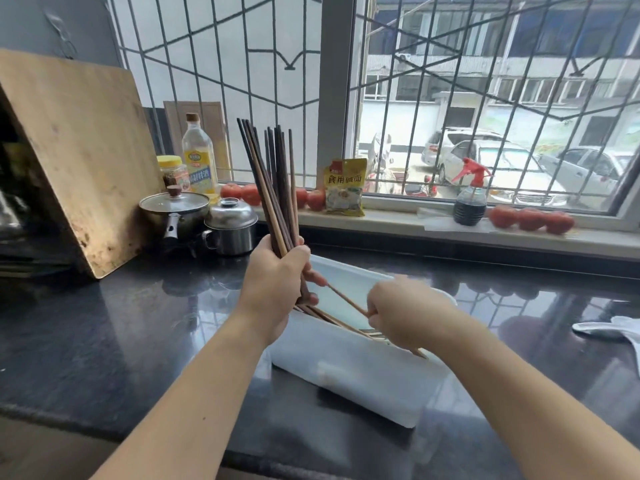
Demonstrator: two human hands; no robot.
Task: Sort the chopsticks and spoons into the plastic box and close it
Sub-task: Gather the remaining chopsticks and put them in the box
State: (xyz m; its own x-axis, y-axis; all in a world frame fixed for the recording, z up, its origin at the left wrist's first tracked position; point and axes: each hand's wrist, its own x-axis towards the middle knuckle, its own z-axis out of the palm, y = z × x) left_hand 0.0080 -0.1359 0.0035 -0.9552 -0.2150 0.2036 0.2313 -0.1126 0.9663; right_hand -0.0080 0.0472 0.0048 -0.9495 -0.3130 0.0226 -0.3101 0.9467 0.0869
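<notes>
item: bundle of dark chopsticks (273, 181), gripped near its lower end in the left hand (277, 282), fingers curled round it; long axis near upright, tips fanned toward the window.
item: single pale chopstick (346, 299), pinched by the right hand (408, 313), slanting from the bundle's foot down toward the person's right.
item: plastic box (353, 375), open, on the dark counter (104, 323), directly under both hands; more chopsticks lie lengthwise inside.
note: the bundle stands roughly crosswise to the box's length and likely must tip flat to go in; the left hand is the nearer.
</notes>
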